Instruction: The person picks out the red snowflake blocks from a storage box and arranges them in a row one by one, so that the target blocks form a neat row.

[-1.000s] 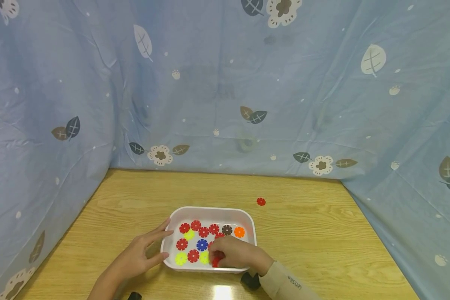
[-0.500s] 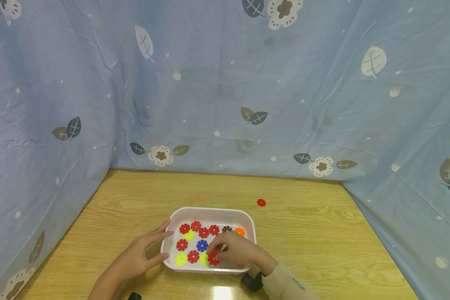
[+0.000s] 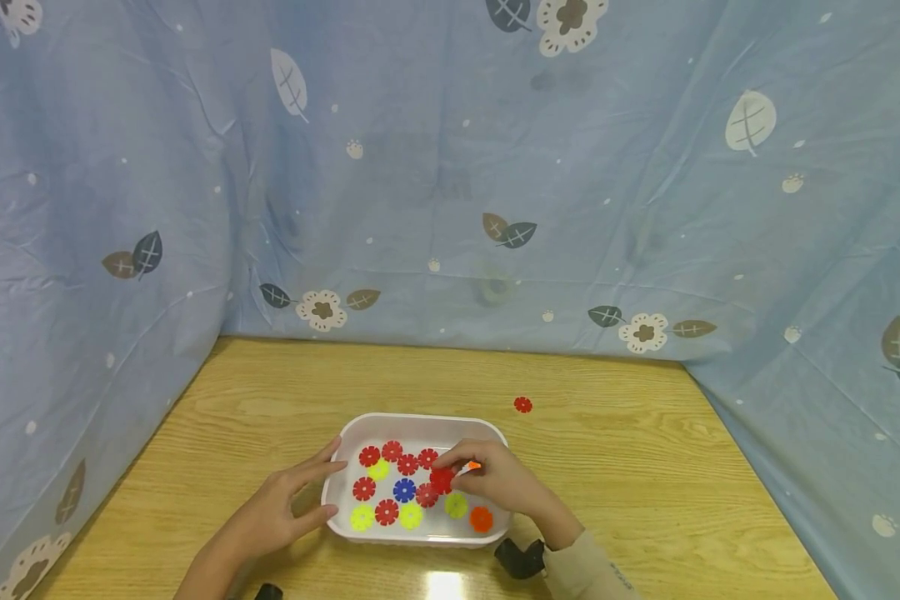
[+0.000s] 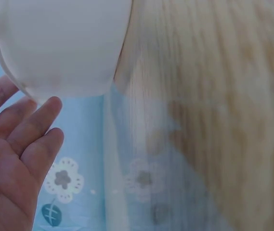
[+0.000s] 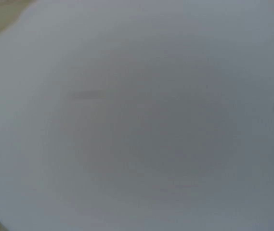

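Note:
My right hand (image 3: 498, 477) is over the right half of a white plastic tray (image 3: 420, 537), its thumb and fingertips pinching a red notched plastic disc (image 3: 442, 480). Between thumb and fingers a bit of an orange disc (image 3: 475, 465) shows. The left hand (image 3: 273, 510) rests at the tray's left end, fingers extended, index finger and thumb at the rim. In the left wrist view its relaxed fingers (image 4: 45, 120) lie against the tray's outer wall (image 4: 64, 48). The right wrist view holds only a blurred pale surface; the right hand does not appear there.
Inside the tray lie several red and yellow discs, a blue disc (image 3: 404, 490) and an orange-red disc (image 3: 482, 519). A lone red disc (image 3: 522, 404) lies on the wooden table (image 3: 607, 450) behind the tray. A blue patterned curtain (image 3: 450, 208) encloses the back and sides.
The right hand has moved from the tray's front toward its back right, taking a red disc along. A yellow and an orange-red disc are uncovered at the front right. The left hand stays put.

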